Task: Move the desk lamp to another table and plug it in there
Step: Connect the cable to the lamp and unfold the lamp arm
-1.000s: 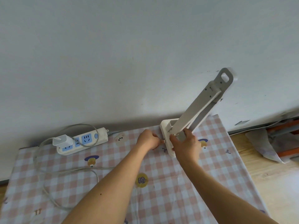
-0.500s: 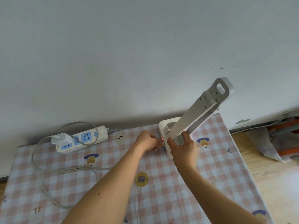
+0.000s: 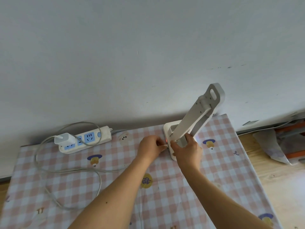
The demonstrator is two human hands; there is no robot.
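Grip of right hand (image 3: 188,150) round desk lamp (image 3: 194,116) stem, left hand (image 3: 149,148) pinching plug (image 3: 163,147) at its base

Light soft, even. Brightest on floor (image 3: 283,187) at right. Dim shadow band on wall (image 3: 132,119) along table (image 3: 49,187) far edge. Small red glow on lamp base (image 3: 167,129). Wide-angle bend at borders. Lower-left corner blurred.

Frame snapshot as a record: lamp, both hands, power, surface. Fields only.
lamp: white desk lamp, arm tilted, base on the table
left: left hand pinches a white cable end at the base's side
right: right hand grips the lamp's lower arm
indicator: red light lit on the base edge
power: charger in power strip; cable runs toward the hands
surface: checked tablecloth
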